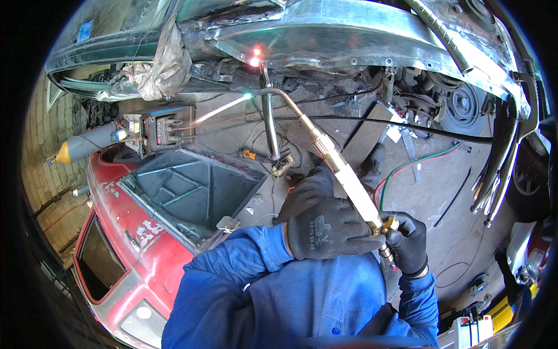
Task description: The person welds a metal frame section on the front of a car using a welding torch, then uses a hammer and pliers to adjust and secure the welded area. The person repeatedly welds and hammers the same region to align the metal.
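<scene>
A brass gas torch slants up and to the left in front of me. From its bent tip a bright flame streams leftward. My left hand, in a dark glove, is closed round the lower part of the torch handle. Gloved too, my right hand has its fingers on the brass valve knob at the handle's end. Above the tip, a spot on the lower edge of the bare metal panel glows red. Long metal pliers hang from that edge, near the glow.
A red car shell stands at the left, near a welding machine and a grey gas cylinder. Red and green hoses curve over the floor. A dirty cloth hangs from the bodywork. Metal tubes hang at the right.
</scene>
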Demonstrator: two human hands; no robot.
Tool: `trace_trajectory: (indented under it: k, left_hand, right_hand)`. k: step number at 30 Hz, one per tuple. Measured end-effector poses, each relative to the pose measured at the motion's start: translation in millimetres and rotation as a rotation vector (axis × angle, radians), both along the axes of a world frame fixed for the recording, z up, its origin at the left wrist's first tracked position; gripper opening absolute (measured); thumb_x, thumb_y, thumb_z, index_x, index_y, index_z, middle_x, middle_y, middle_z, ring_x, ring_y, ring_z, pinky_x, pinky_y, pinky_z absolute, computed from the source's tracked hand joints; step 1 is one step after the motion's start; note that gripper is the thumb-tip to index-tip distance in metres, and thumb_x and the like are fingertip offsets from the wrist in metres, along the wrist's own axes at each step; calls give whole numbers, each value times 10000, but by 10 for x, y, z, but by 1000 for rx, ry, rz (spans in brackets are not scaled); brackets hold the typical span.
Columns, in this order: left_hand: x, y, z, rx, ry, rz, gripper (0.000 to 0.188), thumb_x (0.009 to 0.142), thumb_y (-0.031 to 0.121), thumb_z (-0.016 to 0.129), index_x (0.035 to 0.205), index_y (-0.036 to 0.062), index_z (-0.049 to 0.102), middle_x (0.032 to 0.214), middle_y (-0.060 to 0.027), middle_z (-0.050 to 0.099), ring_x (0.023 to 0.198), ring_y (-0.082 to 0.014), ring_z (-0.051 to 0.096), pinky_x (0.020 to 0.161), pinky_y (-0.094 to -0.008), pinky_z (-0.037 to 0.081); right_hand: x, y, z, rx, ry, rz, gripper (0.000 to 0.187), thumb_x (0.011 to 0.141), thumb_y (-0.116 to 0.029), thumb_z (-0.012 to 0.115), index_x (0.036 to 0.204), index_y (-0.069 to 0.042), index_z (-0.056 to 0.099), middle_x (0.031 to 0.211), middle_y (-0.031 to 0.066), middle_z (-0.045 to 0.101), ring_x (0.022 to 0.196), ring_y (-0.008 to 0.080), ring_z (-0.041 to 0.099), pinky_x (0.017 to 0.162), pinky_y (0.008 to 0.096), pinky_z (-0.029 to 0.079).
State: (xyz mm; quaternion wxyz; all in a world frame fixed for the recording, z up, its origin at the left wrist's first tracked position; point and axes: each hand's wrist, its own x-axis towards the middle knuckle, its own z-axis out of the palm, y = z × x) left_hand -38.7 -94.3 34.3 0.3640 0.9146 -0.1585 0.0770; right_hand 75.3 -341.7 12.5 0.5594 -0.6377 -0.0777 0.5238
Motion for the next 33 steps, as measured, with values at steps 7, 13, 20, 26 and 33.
trace_trajectory:
  k: [7, 13, 20, 26, 33]
  left_hand:
    - [-36, 23, -62, -25, 45, -20, 443, 896, 241, 710, 1338, 235, 725, 1010, 50, 707, 965, -155, 700, 829, -372, 578]
    - [-166, 334, -11, -396, 258, 272, 457, 865, 245, 884, 1274, 92, 749, 928, -43, 738, 820, -235, 717, 774, -376, 570]
    - [-104, 724, -44, -788, 494, 860, 495, 1074, 248, 712, 1440, -63, 597, 1112, -126, 772, 1052, -178, 726, 937, -337, 567]
    - [9, 1014, -120, -790, 521, 775, 580, 1101, 336, 669, 1499, -70, 550, 1208, -133, 752, 1144, -169, 697, 1009, -318, 548]
    - [-51, 1174, -138, -902, 626, 720, 491, 1110, 289, 652, 1450, -58, 584, 1239, -122, 736, 1130, -168, 707, 1006, -351, 598]
  right_hand:
    - [-42, 64, -4, -10, 18, -40, 453, 946, -263, 822, 1275, 38, 739, 1066, 69, 774, 920, 119, 699, 845, 301, 582]
    - [-116, 121, 49, -49, -16, -81, 379, 880, -58, 735, 1246, 42, 745, 1063, 74, 776, 929, 127, 708, 856, 313, 591]
    - [-356, 242, 152, -50, -115, -183, 454, 924, -222, 817, 1287, 38, 735, 1121, 99, 771, 986, 160, 721, 909, 330, 583]
    - [-724, 526, 290, -45, -158, -292, 433, 906, -109, 818, 1301, 44, 728, 1123, 113, 774, 980, 171, 729, 897, 326, 579]
    - [-1086, 849, 324, -28, -393, -258, 498, 865, -103, 887, 1321, 0, 713, 1056, 149, 769, 887, 202, 742, 796, 318, 572]
